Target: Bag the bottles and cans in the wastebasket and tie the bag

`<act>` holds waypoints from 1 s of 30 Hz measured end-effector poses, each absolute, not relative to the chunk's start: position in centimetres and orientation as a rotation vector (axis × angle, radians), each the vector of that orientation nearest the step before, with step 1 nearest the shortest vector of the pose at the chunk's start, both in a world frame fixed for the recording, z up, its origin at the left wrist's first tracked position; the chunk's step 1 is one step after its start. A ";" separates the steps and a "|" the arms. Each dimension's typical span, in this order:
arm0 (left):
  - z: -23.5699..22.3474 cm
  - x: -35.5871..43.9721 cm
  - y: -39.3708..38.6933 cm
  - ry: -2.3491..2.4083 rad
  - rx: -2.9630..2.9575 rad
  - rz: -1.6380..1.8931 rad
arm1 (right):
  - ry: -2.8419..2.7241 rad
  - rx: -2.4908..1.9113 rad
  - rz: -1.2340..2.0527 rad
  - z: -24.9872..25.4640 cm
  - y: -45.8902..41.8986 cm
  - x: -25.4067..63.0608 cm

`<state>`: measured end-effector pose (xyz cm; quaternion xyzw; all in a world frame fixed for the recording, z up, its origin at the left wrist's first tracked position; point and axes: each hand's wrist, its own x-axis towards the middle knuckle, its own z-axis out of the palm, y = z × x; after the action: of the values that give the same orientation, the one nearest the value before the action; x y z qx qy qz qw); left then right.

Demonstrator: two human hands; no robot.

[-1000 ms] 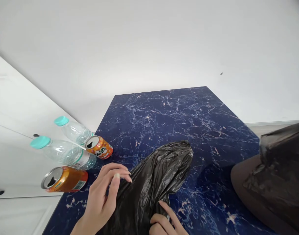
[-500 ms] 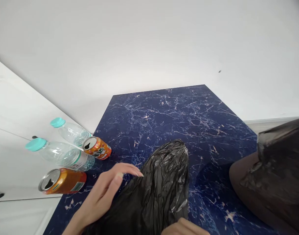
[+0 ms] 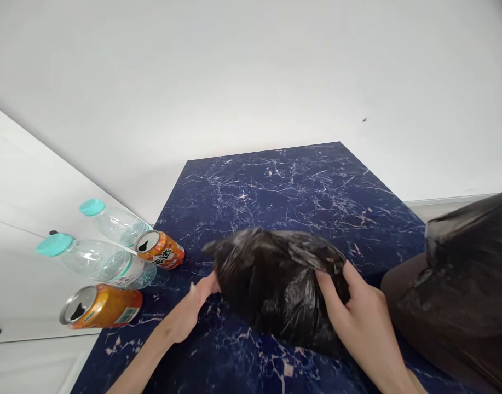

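A crumpled black plastic bag (image 3: 271, 284) is bunched up over the middle of the dark blue marbled table (image 3: 275, 186), slightly smeared by motion. At its right end my right hand (image 3: 361, 317) grips the plastic, with the thumb on the near side and the fingers partly inside the folds. My left hand (image 3: 193, 309) is at the bag's left edge. Its fingertips go behind the plastic there and are partly hidden, so the grip shows only in part.
Two orange drink cans (image 3: 160, 250) (image 3: 103, 306), both opened, stand along the table's left edge. Beside them are two clear bottles with turquoise caps (image 3: 56, 244) (image 3: 92, 207). A bin lined with a black bag (image 3: 468, 290) stands at the right. A white wall rises behind.
The bag, which lay stretched toward me, is now gathered up and spread sideways. My right hand has come up from the bottom edge onto its right end; my left hand has reached its left edge.
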<state>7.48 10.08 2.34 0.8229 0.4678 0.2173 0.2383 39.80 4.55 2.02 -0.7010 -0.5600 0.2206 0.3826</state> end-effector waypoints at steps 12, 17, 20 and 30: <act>1.8 11.5 11.0 1.383 1.901 0.553 | -1.833 -1.650 -0.102 2.8 2.8 36.9; 1.3 12.4 11.5 1.274 1.963 0.580 | -2.137 -1.544 -0.223 2.0 2.8 33.8; 0.8 12.4 11.9 1.286 2.013 0.542 | -2.149 -1.647 -0.211 -0.3 4.0 32.3; 0.0 11.0 13.4 1.481 1.783 0.862 | -2.168 -1.851 -0.038 -4.3 5.5 32.1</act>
<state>10.96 13.36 0.00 0.6812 0.5657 0.3292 0.3280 32.13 5.48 -4.29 -0.6423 -0.7526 -0.0132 0.1447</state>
